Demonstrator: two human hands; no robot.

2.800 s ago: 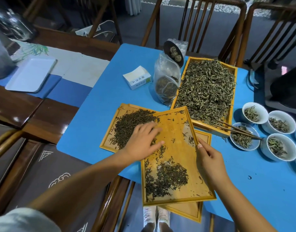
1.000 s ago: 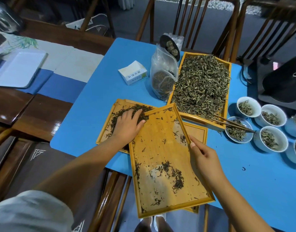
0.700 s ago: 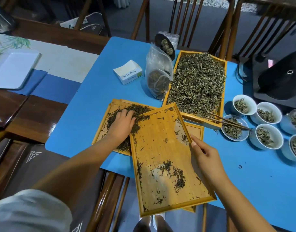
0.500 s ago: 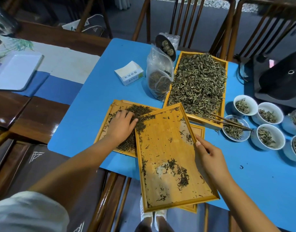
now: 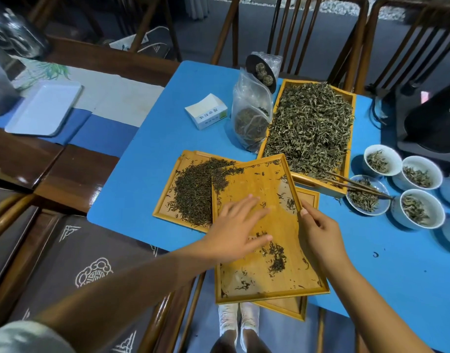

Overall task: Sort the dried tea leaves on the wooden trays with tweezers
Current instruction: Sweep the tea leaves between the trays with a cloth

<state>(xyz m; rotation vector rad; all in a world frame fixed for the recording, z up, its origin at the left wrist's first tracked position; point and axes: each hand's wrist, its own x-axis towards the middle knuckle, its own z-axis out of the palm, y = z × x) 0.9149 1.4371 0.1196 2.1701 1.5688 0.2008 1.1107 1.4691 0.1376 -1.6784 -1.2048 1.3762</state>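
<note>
Dark, wiry tea (image 5: 197, 192) heaped in left tray (image 5: 165, 200) on bench (image 5: 142, 159) — scraps on tilted tray (image 5: 282, 225). Left hand (image 5: 235, 231) flat, fingers spread; right hand (image 5: 320, 233) clamped on tilted tray's edge. Far tray (image 5: 352, 128) full; tweezers (image 5: 356, 186) across bowl (image 5: 383, 200).

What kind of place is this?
Probably a tea shop or tasting room: long wooden tray heaped with pale-green dried leaves, white porcelain cups holding leaf samples, and dark wooden slatted chairs round the table.
</note>
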